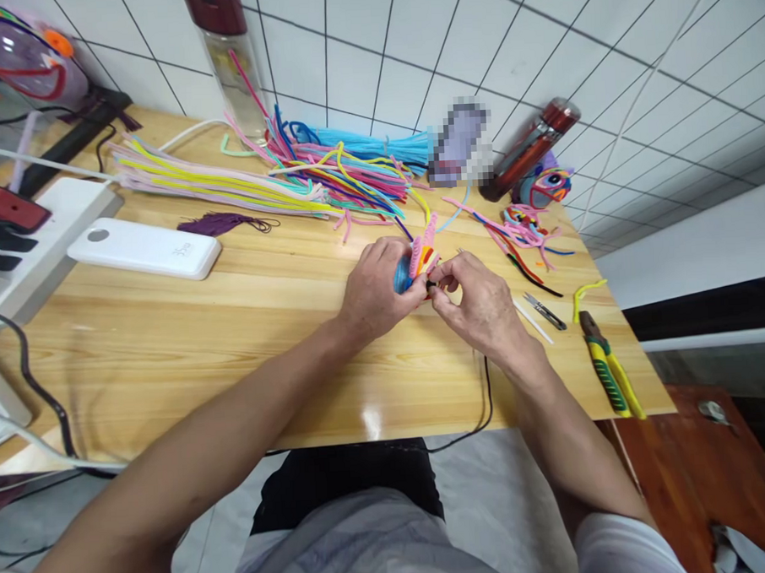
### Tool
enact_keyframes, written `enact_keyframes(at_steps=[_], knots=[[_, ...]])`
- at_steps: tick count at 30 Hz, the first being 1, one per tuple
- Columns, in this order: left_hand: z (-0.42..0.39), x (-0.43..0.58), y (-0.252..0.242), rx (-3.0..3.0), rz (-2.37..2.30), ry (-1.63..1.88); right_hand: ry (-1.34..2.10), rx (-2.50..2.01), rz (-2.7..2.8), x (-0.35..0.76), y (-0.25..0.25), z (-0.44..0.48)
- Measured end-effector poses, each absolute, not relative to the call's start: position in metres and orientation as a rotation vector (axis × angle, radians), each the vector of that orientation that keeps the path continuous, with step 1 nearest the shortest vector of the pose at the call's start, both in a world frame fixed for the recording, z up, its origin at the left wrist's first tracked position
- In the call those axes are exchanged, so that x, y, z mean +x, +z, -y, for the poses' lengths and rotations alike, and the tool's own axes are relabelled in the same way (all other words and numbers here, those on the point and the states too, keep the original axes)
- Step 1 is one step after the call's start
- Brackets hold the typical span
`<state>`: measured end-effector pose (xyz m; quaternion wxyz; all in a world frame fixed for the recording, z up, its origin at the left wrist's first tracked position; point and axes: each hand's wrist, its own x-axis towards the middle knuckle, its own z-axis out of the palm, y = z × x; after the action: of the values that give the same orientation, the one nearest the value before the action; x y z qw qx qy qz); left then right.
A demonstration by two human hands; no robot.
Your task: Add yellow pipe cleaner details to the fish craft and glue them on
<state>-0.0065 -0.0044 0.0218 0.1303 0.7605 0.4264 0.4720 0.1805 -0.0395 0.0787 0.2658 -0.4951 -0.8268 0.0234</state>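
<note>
At the far left, a white plastic power strip (78,215) lies on the pale, glossy wooden table (286,392), with a white rounded power bank (143,248) just beside it. Next come a dark purple thread tassel (215,224) and, behind it, a long bundle of pink and yellow fuzzy craft stems (226,183). Near the table's middle, the left hand (377,288) curls round a shiny blue rounded craft piece with pink fuzzy trim (403,275), gripping it. The right hand (475,299) meets it from the other side, thumb and forefinger closed on a small black bit (431,284), probably attached to the piece. Farther right lie 1 slim white stick (534,322), 1 pair of small metal snips (545,311) and 1 pair of green-and-yellow-handled pliers (605,365).
</note>
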Motion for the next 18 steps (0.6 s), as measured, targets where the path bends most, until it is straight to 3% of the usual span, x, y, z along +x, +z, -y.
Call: enact_keyframes(at_steps=[18], knots=[[0.0,-0.019,0.038,2.32,-1.176,1.295,0.269,-1.343,2.333,0.182,0.093,0.037]])
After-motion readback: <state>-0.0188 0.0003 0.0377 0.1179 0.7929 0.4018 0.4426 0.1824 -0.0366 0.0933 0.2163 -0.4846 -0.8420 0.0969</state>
